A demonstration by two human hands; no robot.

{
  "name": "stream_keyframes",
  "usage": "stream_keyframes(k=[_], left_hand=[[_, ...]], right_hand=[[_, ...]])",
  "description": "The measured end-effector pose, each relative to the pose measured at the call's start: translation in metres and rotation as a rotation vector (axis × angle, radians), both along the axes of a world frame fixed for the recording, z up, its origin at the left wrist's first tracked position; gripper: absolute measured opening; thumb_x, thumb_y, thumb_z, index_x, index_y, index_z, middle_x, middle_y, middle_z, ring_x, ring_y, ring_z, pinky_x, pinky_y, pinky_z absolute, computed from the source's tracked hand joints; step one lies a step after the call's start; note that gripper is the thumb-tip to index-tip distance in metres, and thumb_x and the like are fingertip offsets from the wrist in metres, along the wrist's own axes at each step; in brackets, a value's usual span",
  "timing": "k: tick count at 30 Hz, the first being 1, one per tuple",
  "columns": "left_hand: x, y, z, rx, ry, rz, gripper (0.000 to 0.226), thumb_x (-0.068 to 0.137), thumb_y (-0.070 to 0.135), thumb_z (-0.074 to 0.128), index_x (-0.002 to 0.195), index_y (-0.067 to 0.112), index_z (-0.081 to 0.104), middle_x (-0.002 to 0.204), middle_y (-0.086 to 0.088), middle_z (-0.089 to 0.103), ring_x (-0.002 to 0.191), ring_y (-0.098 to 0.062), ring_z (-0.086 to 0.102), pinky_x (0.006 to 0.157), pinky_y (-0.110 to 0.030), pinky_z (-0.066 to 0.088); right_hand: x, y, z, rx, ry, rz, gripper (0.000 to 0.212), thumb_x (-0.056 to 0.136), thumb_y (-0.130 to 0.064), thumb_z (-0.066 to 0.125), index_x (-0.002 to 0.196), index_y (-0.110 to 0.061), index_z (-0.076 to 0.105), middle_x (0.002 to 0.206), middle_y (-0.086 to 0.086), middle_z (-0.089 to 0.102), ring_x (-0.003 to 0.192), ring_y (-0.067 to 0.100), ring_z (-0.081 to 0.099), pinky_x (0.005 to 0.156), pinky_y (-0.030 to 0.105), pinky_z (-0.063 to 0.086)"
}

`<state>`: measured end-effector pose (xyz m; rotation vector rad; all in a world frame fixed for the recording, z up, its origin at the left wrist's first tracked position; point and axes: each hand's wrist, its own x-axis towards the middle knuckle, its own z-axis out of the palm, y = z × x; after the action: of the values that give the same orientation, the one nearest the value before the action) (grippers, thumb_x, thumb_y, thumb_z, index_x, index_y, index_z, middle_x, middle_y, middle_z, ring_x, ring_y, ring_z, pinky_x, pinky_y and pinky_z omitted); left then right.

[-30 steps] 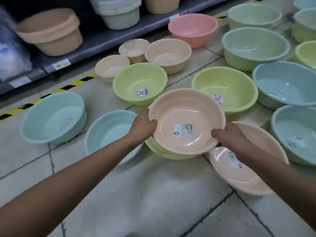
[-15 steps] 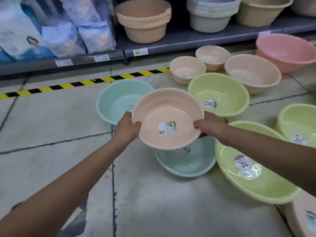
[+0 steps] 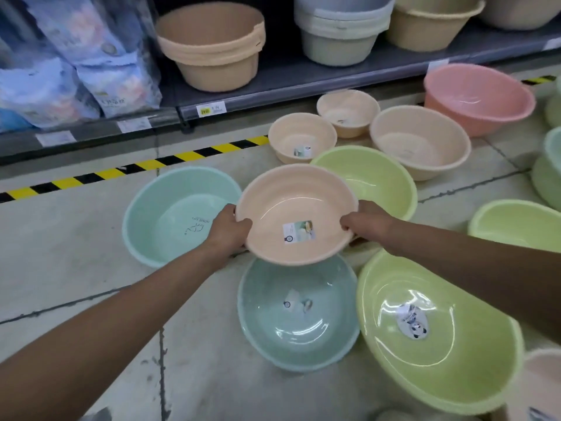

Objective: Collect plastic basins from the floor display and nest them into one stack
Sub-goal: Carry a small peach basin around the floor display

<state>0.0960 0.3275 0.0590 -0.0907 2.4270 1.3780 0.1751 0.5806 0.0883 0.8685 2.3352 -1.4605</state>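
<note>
The tiled floor [image 3: 60, 253] carries a black-and-yellow tape [image 3: 145, 165] in front of a grey shelf [image 3: 303, 83]. On the shelf stand tan and grey tubs [image 3: 212, 47] and, at the left, blue-white bags [image 3: 76, 71] whose print is too blurred to read. A yellow price tag [image 3: 207, 110] on the shelf edge has digits that cannot be made out.

Nearest, at the right, lies the big green basin [image 3: 440, 369], tilted, with an oval panda sticker [image 3: 413, 322]; its wording is too small to read. Just beside it to the left sits the teal basin [image 3: 297, 335]. The mint basin [image 3: 164, 214] lies at the left, with a dark printed mark inside that is illegible.

The peach basin [image 3: 297, 205] is held off the floor, over the teal basin's far rim and between the mint basin and a far green basin [image 3: 376, 177]. Its white sticker [image 3: 299, 232] shows a small picture and a ring mark, with no readable text.

The left hand [image 3: 227, 229] grips its left rim, thumb curled inside and fingers hidden beneath. The right hand [image 3: 364, 223] grips the right rim, fingers curled over the edge.
</note>
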Motion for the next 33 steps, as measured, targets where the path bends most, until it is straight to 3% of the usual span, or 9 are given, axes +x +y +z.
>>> stream_keyframes(k=[4, 8, 10, 13, 16, 22, 26, 30, 33], left_hand=[[-0.039, 0.041, 0.011, -0.049, 0.047, 0.017, 0.024, 0.089, 0.012, 0.054, 0.113, 0.011, 0.052, 0.106, -0.008, 0.059, 0.093, -0.028, 0.058, 0.077, -0.038, 0.053], [-0.076, 0.085, 0.038, -0.097, 0.059, 0.023, 0.032, 0.089, 0.009, 0.052, 0.121, 0.004, 0.052, 0.109, -0.012, 0.057, 0.097, -0.034, 0.060, 0.073, -0.044, 0.058], [-0.094, 0.105, 0.060, -0.101, 0.063, 0.022, 0.033, 0.090, 0.007, 0.051, 0.123, 0.003, 0.052, 0.110, -0.012, 0.057, 0.096, -0.033, 0.060, 0.064, -0.041, 0.058], [-0.120, 0.127, 0.089, -0.128, 0.077, 0.027, 0.033, 0.091, 0.007, 0.050, 0.124, 0.003, 0.051, 0.111, -0.012, 0.057, 0.092, -0.028, 0.059, 0.045, -0.027, 0.051], [-0.146, 0.146, 0.095, -0.175, 0.063, 0.042, 0.033, 0.090, 0.008, 0.050, 0.122, 0.002, 0.048, 0.112, -0.014, 0.055, 0.091, -0.032, 0.060, 0.046, -0.034, 0.055], [-0.211, 0.161, 0.051, -0.210, 0.060, 0.129, 0.033, 0.089, 0.009, 0.051, 0.120, -0.002, 0.051, 0.112, -0.019, 0.057, 0.096, -0.038, 0.059, 0.075, -0.050, 0.058], [-0.277, 0.159, 0.006, -0.077, -0.019, 0.151, 0.044, 0.074, 0.019, 0.052, 0.113, 0.002, 0.060, 0.114, -0.018, 0.065, 0.100, -0.040, 0.064, 0.081, -0.053, 0.058], [-0.344, 0.158, -0.042, -0.030, -0.038, 0.092, 0.038, 0.065, 0.027, 0.050, 0.096, 0.010, 0.065, 0.107, -0.018, 0.070, 0.096, -0.037, 0.067, 0.083, -0.049, 0.058], [-0.362, 0.160, -0.046, -0.080, 0.014, 0.020, 0.012, 0.084, 0.016, 0.054, 0.092, 0.012, 0.063, 0.095, -0.013, 0.065, 0.089, -0.033, 0.061, 0.080, -0.031, 0.051]], right_hand=[[-0.033, 0.036, -0.006, -0.076, 0.027, -0.059, 0.033, 0.082, -0.005, 0.056, 0.114, -0.010, 0.057, 0.098, 0.011, 0.066, 0.081, 0.024, 0.066, 0.070, 0.039, 0.062], [-0.069, 0.068, -0.006, -0.186, 0.072, -0.179, 0.033, 0.083, -0.003, 0.054, 0.116, -0.005, 0.058, 0.101, 0.014, 0.066, 0.082, 0.028, 0.065, 0.075, 0.043, 0.061], [-0.086, 0.082, 0.004, -0.238, 0.086, -0.247, 0.035, 0.083, -0.003, 0.054, 0.117, -0.002, 0.059, 0.101, 0.016, 0.066, 0.082, 0.031, 0.065, 0.077, 0.047, 0.061], [-0.114, 0.102, 0.030, -0.280, 0.119, -0.282, 0.031, 0.084, -0.005, 0.053, 0.115, -0.005, 0.059, 0.104, 0.017, 0.066, 0.079, 0.028, 0.064, 0.065, 0.038, 0.060], [-0.142, 0.119, 0.047, -0.236, 0.166, -0.240, 0.037, 0.085, -0.006, 0.054, 0.121, -0.011, 0.060, 0.111, 0.014, 0.066, 0.091, 0.029, 0.065, 0.064, 0.035, 0.059], [-0.197, 0.118, 0.029, -0.115, 0.173, -0.168, 0.055, 0.079, -0.003, 0.061, 0.131, -0.019, 0.056, 0.117, 0.009, 0.065, 0.100, 0.029, 0.063, 0.071, 0.043, 0.061], [-0.239, 0.113, -0.003, -0.053, 0.181, -0.165, 0.058, 0.081, -0.007, 0.060, 0.136, -0.023, 0.049, 0.118, 0.005, 0.062, 0.099, 0.027, 0.061, 0.072, 0.041, 0.060], [-0.284, 0.114, -0.037, 0.030, 0.169, -0.212, 0.051, 0.083, -0.011, 0.062, 0.133, -0.018, 0.055, 0.122, 0.007, 0.065, 0.110, 0.026, 0.060, 0.090, 0.036, 0.052], [-0.313, 0.114, -0.060, 0.088, 0.099, -0.221, 0.045, 0.086, -0.012, 0.063, 0.131, -0.014, 0.057, 0.114, 0.003, 0.064, 0.104, 0.023, 0.057, 0.083, 0.026, 0.043]])
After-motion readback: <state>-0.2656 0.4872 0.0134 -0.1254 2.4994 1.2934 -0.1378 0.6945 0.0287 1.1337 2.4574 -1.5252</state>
